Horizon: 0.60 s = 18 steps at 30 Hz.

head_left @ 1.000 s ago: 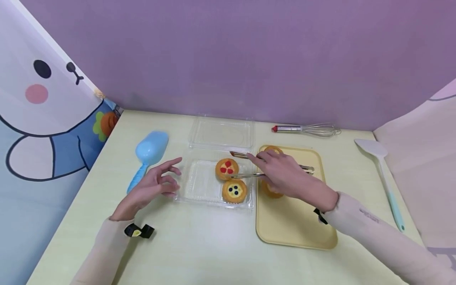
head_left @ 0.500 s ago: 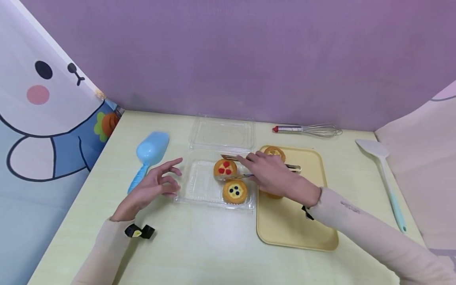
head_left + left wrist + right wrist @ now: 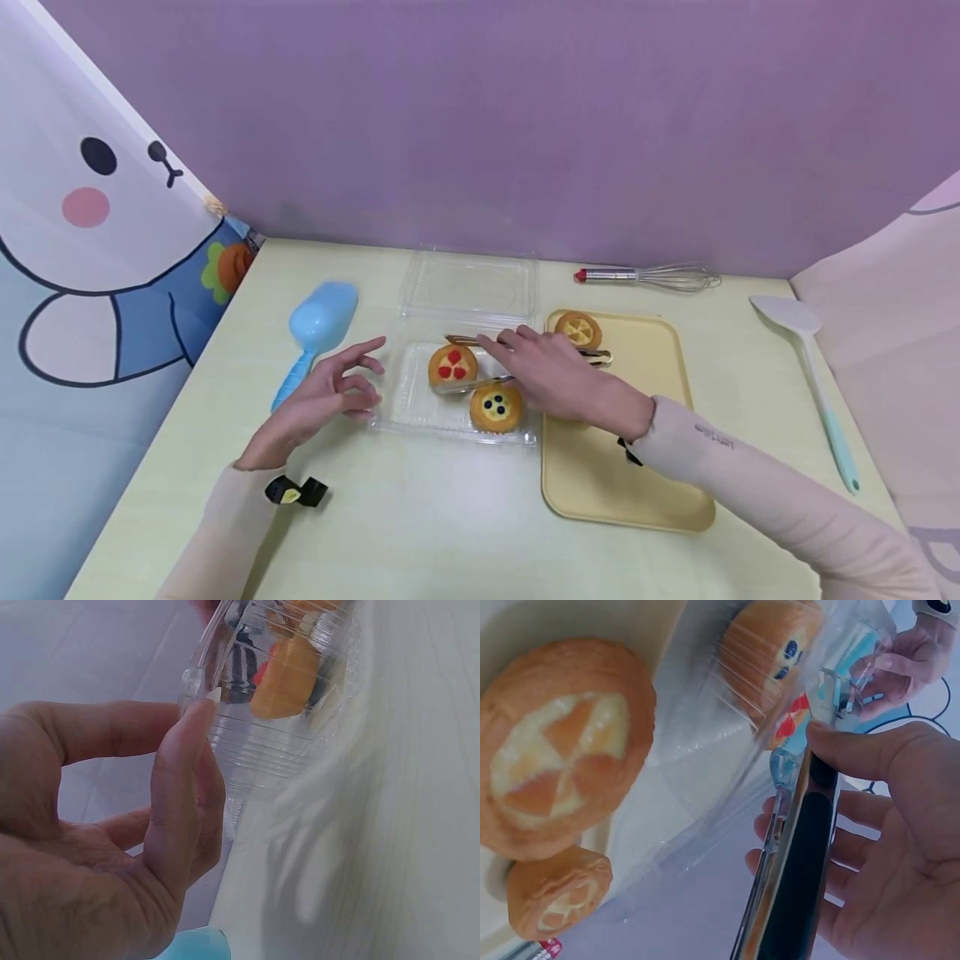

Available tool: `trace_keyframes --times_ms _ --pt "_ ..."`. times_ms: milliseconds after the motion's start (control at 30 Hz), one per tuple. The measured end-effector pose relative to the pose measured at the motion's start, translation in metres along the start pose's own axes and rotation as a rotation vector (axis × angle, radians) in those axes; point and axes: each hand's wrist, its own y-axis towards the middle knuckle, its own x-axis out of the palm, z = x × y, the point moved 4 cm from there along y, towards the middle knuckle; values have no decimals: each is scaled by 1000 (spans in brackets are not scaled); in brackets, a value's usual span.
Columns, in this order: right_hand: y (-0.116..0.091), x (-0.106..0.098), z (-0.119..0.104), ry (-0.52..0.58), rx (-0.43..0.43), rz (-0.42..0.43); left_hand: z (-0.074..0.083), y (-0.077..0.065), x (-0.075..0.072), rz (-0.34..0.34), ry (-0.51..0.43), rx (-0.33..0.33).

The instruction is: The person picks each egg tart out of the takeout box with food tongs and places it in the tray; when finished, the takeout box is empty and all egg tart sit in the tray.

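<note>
My right hand (image 3: pixel 558 371) grips metal tongs (image 3: pixel 799 847) with clear tips, thumb on one arm and fingers on the other. Between the tips sits a tart with red toppings (image 3: pixel 452 367), in the base of an open clear plastic container (image 3: pixel 408 400). Just in front of it lies a tart with dark blue berries (image 3: pixel 496 407) in the same base. At the container's left edge is my left hand (image 3: pixel 322 396), fingers loosely bent; in the left wrist view the fingertips (image 3: pixel 201 712) are close to the rim, and I cannot tell whether they touch.
A beige tray (image 3: pixel 630 492) to the right bears a tart with orange wedges (image 3: pixel 578 330) and another tart (image 3: pixel 566 742), mostly hidden under my right hand in the head view. A blue scoop (image 3: pixel 322 317) lies left, a whisk (image 3: pixel 648 277) behind, a spatula (image 3: pixel 813 367) far right.
My right hand has moved left with the tongs, and the red-topped tart has shifted left within the container, away from the blueberry tart. My left hand stays put.
</note>
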Motion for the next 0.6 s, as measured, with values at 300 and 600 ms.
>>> trace_keyframes --times_ms 300,600 --pt "7 2 -1 -10 -2 -31 2 1 -1 8 16 -5" --pt "16 7 -9 -28 -23 -32 -2 1 1 3 9 -5"
